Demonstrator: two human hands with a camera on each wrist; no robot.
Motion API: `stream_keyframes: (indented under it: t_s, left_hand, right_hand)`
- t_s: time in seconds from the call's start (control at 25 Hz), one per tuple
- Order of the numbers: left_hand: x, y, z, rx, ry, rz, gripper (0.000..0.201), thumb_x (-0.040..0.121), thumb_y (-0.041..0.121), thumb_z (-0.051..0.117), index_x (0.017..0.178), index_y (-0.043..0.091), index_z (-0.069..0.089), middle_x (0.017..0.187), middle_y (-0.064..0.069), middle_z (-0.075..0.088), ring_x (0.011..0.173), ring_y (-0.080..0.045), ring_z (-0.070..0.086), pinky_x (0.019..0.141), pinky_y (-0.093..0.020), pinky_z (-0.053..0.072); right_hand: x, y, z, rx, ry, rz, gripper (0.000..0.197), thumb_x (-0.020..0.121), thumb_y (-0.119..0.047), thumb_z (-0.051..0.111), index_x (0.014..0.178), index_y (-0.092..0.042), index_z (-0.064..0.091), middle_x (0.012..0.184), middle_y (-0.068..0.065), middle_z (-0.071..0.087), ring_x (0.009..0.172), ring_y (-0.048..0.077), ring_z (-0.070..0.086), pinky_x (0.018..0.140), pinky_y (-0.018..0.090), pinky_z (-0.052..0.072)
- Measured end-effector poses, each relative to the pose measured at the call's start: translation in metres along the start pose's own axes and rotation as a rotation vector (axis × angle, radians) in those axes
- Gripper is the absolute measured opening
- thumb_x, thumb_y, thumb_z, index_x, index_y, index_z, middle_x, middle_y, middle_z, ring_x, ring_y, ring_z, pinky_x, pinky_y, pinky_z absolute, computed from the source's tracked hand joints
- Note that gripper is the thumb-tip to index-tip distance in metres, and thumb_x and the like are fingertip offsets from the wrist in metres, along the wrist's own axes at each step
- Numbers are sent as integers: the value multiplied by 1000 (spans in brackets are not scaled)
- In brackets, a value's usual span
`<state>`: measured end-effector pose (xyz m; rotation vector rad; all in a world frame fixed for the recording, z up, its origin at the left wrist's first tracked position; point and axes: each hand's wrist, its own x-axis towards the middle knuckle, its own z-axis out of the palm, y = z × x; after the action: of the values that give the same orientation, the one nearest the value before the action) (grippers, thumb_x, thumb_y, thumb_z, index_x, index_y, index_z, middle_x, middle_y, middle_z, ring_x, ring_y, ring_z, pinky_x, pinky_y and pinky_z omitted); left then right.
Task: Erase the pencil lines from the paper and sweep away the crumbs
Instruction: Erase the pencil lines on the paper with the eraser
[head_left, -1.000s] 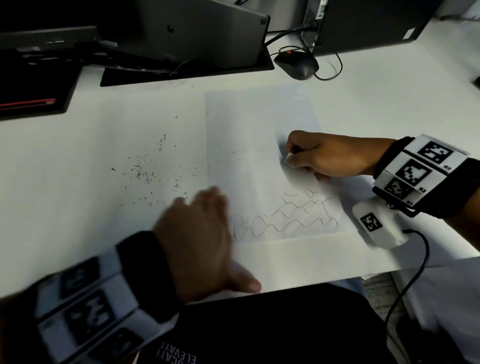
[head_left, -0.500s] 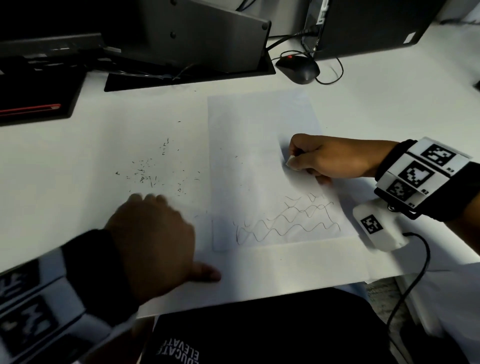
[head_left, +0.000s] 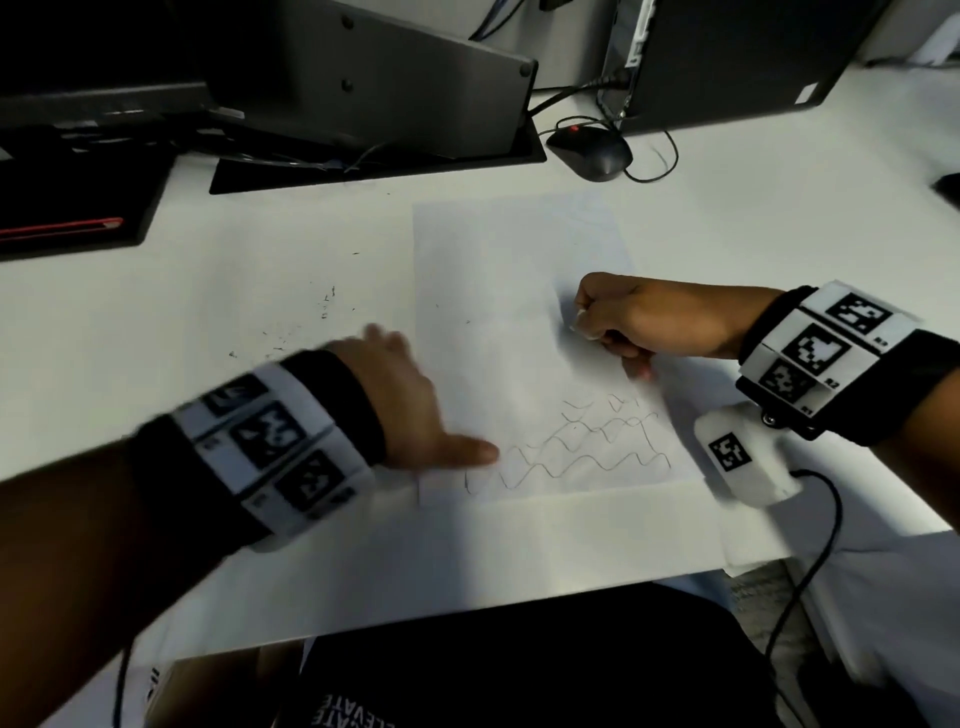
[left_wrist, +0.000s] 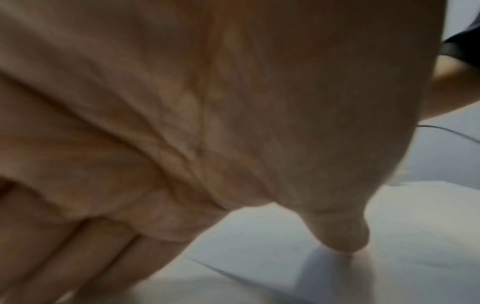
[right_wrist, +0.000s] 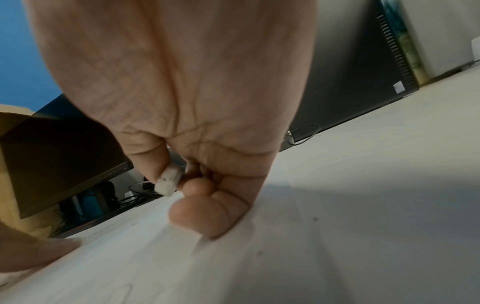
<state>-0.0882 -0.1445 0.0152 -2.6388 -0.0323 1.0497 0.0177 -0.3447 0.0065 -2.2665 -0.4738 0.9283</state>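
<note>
Thin white paper sheet (head_left: 519, 291), frame centre: light, floppy, I judge; left hand (head_left: 405, 410) flat, fingers released; right hand (head_left: 628, 322) fingers pinch small white eraser (right_wrist: 168, 182).

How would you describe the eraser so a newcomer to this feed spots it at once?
Start from the white paper in the middle of the desk, then go to the right hand resting on its right side. The eraser is the small white block pinched in that hand's fingertips, its surface smudged with grey pencil marks.
</note>
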Motion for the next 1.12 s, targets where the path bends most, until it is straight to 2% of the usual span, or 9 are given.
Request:
stream_keyframes:
  t_s: [0.08, 0.28, 0.44, 0.64, 0.76, 0.84, 0.88, 0.96, 1.12]
  left_hand:
    - [2, -11, -12, -17, 73, -29, 105, 73, 93, 21, 130, 12, 55, 152, -17, 40, 138, -31, 40, 111, -44, 36]
    - [18, 24, -6, -139, 195, 283, 115, 79, 87, 33, 158, 12, -4, 166, -6, -12, 153, -19, -3, 122, -47, 15]
    - [6, -11, -13, 39, 26, -51, 99, 74, 93, 18, 121, 16, 60, 139, -11, 52, 123, -27, 50, 105, -43, 41]
    - [14, 44, -16, -80, 286, 450, 106, 83, 83, 34, 158, 15, 2, 167, -7, -3, 153, -23, 4, 121, -51, 14]
    - [15, 47, -4, -40, 218, 411, 115, 79, 87, 33, 157, 14, -10, 165, -8, -17, 153, -23, -10, 122, -50, 12]
    - [6, 19, -1, 9, 91, 160, 115, 75, 90, 31, 152, 6, 23, 164, -17, 10, 149, -28, 18, 117, -44, 27]
    - [-1, 5, -5, 59, 14, 70, 102, 75, 91, 28, 131, 10, 51, 154, -19, 34, 135, -29, 40, 111, -41, 36]
    - [-8, -9, -16, 84, 31, 46, 80, 76, 91, 23, 86, 19, 58, 126, -11, 60, 104, -26, 57, 98, -38, 46]
    - [6, 34, -24, -93, 288, 372, 94, 84, 80, 39, 145, 9, 35, 155, -11, 31, 140, -25, 36, 106, -41, 41]
  right_hand:
    - [1, 1, -1, -11, -2, 6, 13, 93, -9, 43, 82, -11, 39, 65, 3, 36, 52, 17, 36, 51, 33, 45]
    - [3, -1, 1, -5, -1, 14, 12, 93, -10, 44, 82, -11, 39, 67, 5, 36, 55, 20, 36, 52, 34, 44]
    - [1, 2, 0, 1, 12, 18, 13, 93, -10, 43, 81, -12, 38, 65, 3, 37, 49, 19, 37, 49, 31, 42]
    - [3, -1, 1, 26, 0, 13, 11, 94, -9, 44, 83, -11, 40, 66, 4, 36, 55, 17, 35, 51, 33, 43]
    - [4, -1, 0, 39, -6, 6, 11, 94, -9, 43, 84, -10, 39, 65, 4, 35, 53, 17, 34, 50, 32, 43]
    - [4, 0, 0, 40, -5, 8, 11, 94, -9, 43, 85, -11, 38, 65, 3, 35, 50, 16, 33, 48, 31, 43]
    - [4, 1, 1, 39, -5, 7, 11, 94, -9, 43, 85, -11, 38, 64, 2, 35, 49, 16, 33, 48, 31, 43]
    - [4, 2, 1, 46, -11, 1, 10, 94, -9, 43, 86, -12, 38, 63, 1, 35, 49, 16, 32, 50, 32, 44]
    - [5, 1, -1, 61, -13, 2, 9, 94, -9, 44, 86, -11, 40, 64, 2, 35, 47, 13, 34, 52, 33, 46]
